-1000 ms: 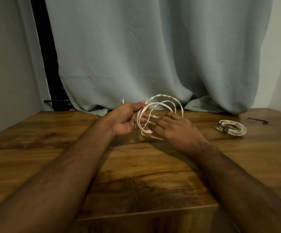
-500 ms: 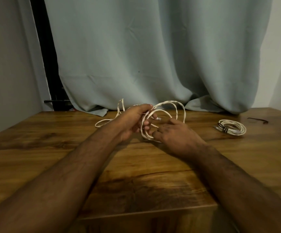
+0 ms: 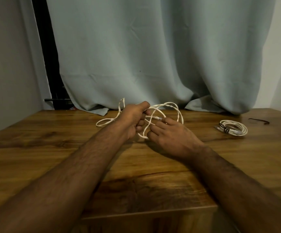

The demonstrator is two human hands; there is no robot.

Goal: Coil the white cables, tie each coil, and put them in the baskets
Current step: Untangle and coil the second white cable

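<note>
A loose white cable loops above the wooden table near its far middle. My left hand is closed around the gathered loops at their left side. A slack stretch of the same cable trails left onto the table. My right hand lies just right of it, fingertips pinching the cable's clear plug end inside the loops. A second white cable coil, bound with a dark tie, rests on the table at the right. No basket is in view.
A dark loose tie lies on the table at the far right, past the tied coil. A pale blue curtain hangs behind the table's far edge. The near table edge runs under my forearms.
The loops have loosened and widened, and a slack stretch of cable has dropped onto the table left of my left hand. My right fingers now pinch the plug end.
</note>
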